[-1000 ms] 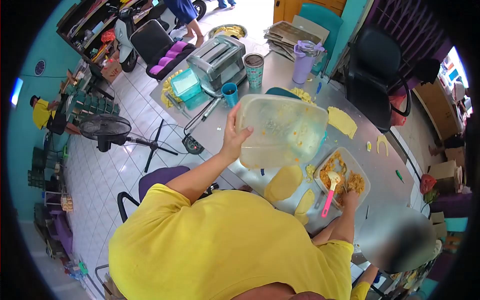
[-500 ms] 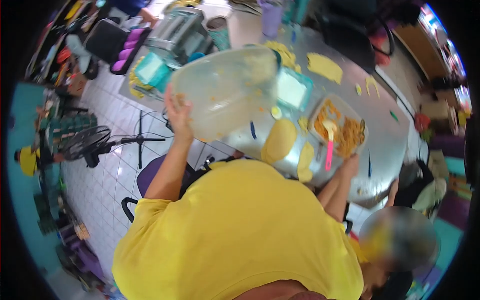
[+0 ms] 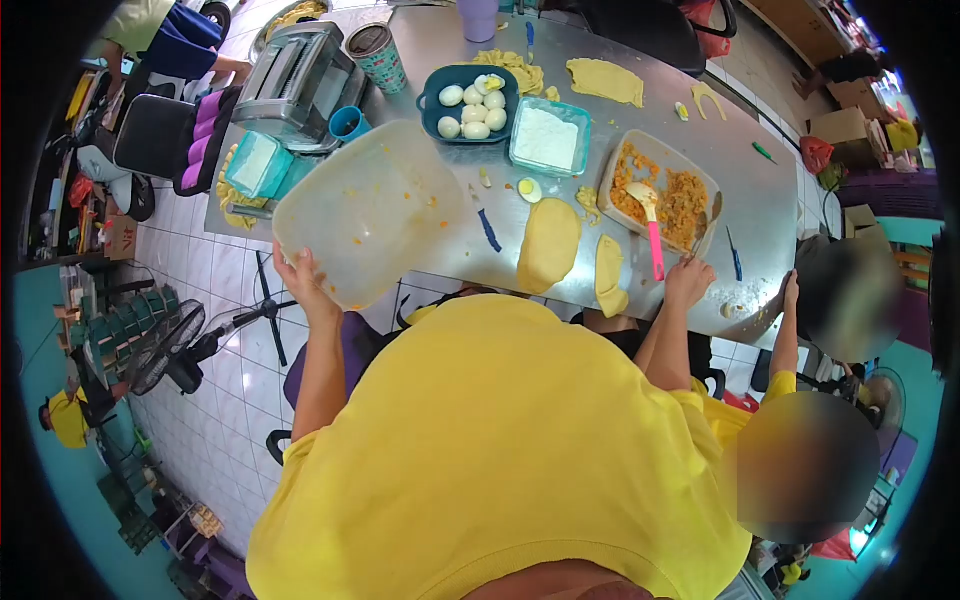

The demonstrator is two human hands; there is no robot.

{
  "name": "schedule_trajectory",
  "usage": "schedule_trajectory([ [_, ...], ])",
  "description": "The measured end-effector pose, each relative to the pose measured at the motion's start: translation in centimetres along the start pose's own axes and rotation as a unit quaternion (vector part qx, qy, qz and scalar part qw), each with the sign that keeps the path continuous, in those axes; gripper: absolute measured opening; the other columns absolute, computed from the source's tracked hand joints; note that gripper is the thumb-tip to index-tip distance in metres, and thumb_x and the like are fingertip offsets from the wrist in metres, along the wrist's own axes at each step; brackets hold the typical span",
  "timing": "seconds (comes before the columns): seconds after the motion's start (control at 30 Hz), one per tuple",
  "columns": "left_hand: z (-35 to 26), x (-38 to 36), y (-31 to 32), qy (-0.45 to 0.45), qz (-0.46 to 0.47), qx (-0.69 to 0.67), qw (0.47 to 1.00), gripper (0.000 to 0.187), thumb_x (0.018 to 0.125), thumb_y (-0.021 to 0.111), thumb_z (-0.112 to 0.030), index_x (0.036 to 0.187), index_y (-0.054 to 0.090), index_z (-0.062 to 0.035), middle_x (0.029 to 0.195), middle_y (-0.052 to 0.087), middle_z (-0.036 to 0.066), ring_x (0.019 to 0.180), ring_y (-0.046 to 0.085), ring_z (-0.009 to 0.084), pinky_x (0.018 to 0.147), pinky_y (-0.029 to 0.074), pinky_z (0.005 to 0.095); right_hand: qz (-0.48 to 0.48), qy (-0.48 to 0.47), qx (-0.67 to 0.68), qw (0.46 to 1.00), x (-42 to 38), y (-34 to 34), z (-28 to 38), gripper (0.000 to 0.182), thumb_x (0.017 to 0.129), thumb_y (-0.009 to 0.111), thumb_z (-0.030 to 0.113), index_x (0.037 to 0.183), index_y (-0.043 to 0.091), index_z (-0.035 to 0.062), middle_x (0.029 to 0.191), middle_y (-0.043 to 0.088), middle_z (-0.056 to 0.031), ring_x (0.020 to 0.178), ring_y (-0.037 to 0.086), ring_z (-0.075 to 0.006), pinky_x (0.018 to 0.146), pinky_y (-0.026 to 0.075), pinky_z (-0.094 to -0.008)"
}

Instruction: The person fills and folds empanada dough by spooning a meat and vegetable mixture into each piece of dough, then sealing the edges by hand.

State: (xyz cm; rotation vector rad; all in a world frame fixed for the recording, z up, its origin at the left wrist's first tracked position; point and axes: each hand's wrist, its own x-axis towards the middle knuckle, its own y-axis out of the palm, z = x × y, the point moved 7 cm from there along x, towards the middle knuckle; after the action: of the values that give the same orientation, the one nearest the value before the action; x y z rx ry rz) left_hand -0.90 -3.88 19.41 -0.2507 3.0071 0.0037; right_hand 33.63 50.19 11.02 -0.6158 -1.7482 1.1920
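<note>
My left hand [image 3: 308, 285] grips the lower left rim of a large translucent container [image 3: 375, 215], tilted and smeared with orange bits. My right hand [image 3: 688, 282] is closed at the near corner of a rectangular container of orange shredded filling [image 3: 685, 195]; what its fingers hold is too small to name. In that filling rests a white spoon with a pink handle [image 3: 655, 235]. Flattened dough [image 3: 549, 245] and a smaller dough piece [image 3: 609, 275] lie between my hands, with a halved egg [image 3: 529, 189] and a blue knife [image 3: 489, 230].
Several boiled eggs fill a dark blue bowl [image 3: 433, 110], beside a tub of white powder [image 3: 547, 138]. A pasta machine [image 3: 290, 85] and a patterned cup [image 3: 377, 58] stand at the back left. Another person's hand [image 3: 790, 290] touches the table's right edge.
The large translucent container has moved left and down with my left hand, uncovering the bowl of eggs. The view has shifted, and my right hand stays near the filling container.
</note>
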Motion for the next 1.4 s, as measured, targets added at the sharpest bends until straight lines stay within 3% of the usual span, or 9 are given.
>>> schedule_trajectory([
  [0.13, 4.4, 0.5, -1.7, -0.106, -0.015, 0.012, 0.994, 0.067, 0.079, 0.056, -0.043, 0.134, 0.026, -0.0198, 0.113, 0.045, 0.008, 0.088, 0.043, 0.0196, 0.072, 0.035, 0.0336, 0.06, -0.048, -0.086, 0.993, 0.8, -1.6, 2.1, 0.022, 0.08, 0.05, 0.023, 0.081, 0.064, 0.0055, 0.081, 0.058, -0.0205, 0.086, 0.05, -0.0358, 0.088, 0.034, -0.0438],
  [0.2, 5.7, -0.2, -1.8, -0.143, -0.014, 0.01, 0.99, 0.067, 0.079, 0.055, -0.043, 0.135, 0.025, -0.0209, 0.115, 0.043, 0.009, 0.091, 0.043, 0.0214, 0.074, 0.035, 0.0357, 0.111, 0.078, 0.184, 0.974, 1.7, -4.8, 4.0, 0.022, 0.082, 0.048, 0.02, 0.089, 0.062, 0.0043, 0.071, 0.057, -0.0147, 0.068, 0.053, -0.0274, 0.067, 0.043, -0.0354],
  [0.27, 7.5, 0.0, -1.8, -0.18, -0.004, 0.01, 0.984, 0.068, 0.079, 0.055, -0.044, 0.135, 0.024, -0.022, 0.116, 0.041, 0.01, 0.095, 0.042, 0.0231, 0.076, 0.035, 0.0378, 0.32, 0.284, 0.506, 0.749, 0.8, -2.7, 7.2, 0.022, 0.081, 0.045, 0.015, 0.094, 0.059, 0.0039, 0.062, 0.051, -0.0065, 0.051, 0.048, -0.0178, 0.043, 0.037, -0.0304],
  [0.53, 16.5, 3.1, -1.9, -0.334, 0.161, -0.074, 0.926, 0.061, 0.085, 0.044, -0.046, 0.136, 0.021, -0.0205, 0.136, 0.029, 0.008, 0.121, 0.033, 0.0296, 0.091, 0.033, 0.0526, 0.61, -0.072, 0.481, 0.626, -8.0, -6.4, 30.9, 0.021, 0.076, 0.054, 0.023, 0.091, 0.06, 0.0088, 0.069, 0.054, -0.0022, 0.057, 0.051, -0.0136, 0.04, 0.04, -0.029],
  [0.6, 16.4, 3.6, -2.0, -0.36, 0.162, -0.026, 0.918, 0.056, 0.087, 0.039, -0.045, 0.133, 0.027, -0.0143, 0.133, 0.034, 0.009, 0.119, 0.036, 0.0297, 0.09, 0.035, 0.0523, 0.38, -0.432, 0.467, 0.671, -12.2, -2.1, 37.7, 0.02, 0.081, 0.053, 0.021, 0.088, 0.056, 0.0028, 0.076, 0.059, -0.0133, 0.063, 0.06, -0.0269, 0.041, 0.046, -0.0326],
  [0.67, 15.7, 4.2, -1.5, -0.376, 0.15, 0.024, 0.914, 0.054, 0.089, 0.034, -0.044, 0.13, 0.032, -0.0081, 0.129, 0.038, 0.01, 0.117, 0.039, 0.0298, 0.09, 0.038, 0.0519, 0.649, -0.125, 0.433, 0.613, -11.4, -6.7, 38.3, 0.032, 0.082, 0.054, 0.028, 0.097, 0.052, -0.0011, 0.078, 0.057, -0.0165, 0.061, 0.059, -0.0235, 0.042, 0.05, -0.0341],
  [0.97, 16.0, 5.4, 0.2, -0.362, 0.2, 0.05, 0.909, 0.042, 0.09, 0.033, -0.029, 0.128, 0.031, -0.0108, 0.125, 0.041, 0.012, 0.106, 0.048, 0.0326, 0.075, 0.05, 0.0487, 0.381, -0.048, 0.558, 0.735, -6.7, -8.4, 31.6, 0.042, 0.084, 0.052, 0.039, 0.103, 0.056, 0.0014, 0.093, 0.06, -0.0177, 0.085, 0.058, -0.0322, 0.08, 0.043, -0.0396],
  [1.1, 16.3, 9.3, -1.3, -0.299, 0.275, 0.031, 0.913, 0.042, 0.089, 0.037, -0.033, 0.124, 0.035, -0.0114, 0.123, 0.042, 0.012, 0.098, 0.052, 0.0326, 0.066, 0.052, 0.043, 0.044, 0.026, 0.242, 0.969, -3.8, -8.3, 17.3, 0.039, 0.074, 0.061, 0.024, 0.109, 0.055, 0.0079, 0.103, 0.056, -0.0154, 0.099, 0.05, -0.0336, 0.083, 0.04, -0.0429],
  [1.4, 19.1, 15.6, -5.7, -0.423, 0.257, 0.062, 0.867, 0.042, 0.089, 0.038, -0.031, 0.117, 0.041, -0.0002, 0.108, 0.054, 0.014, 0.089, 0.058, 0.0272, 0.067, 0.054, 0.0401, 0.203, 0.084, 0.133, 0.966, -2.5, -1.3, 7.7, 0.04, 0.082, 0.048, 0.016, 0.12, 0.04, 0.007, 0.098, 0.057, -0.0167, 0.085, 0.06, -0.0321, 0.066, 0.048, -0.0466],
])
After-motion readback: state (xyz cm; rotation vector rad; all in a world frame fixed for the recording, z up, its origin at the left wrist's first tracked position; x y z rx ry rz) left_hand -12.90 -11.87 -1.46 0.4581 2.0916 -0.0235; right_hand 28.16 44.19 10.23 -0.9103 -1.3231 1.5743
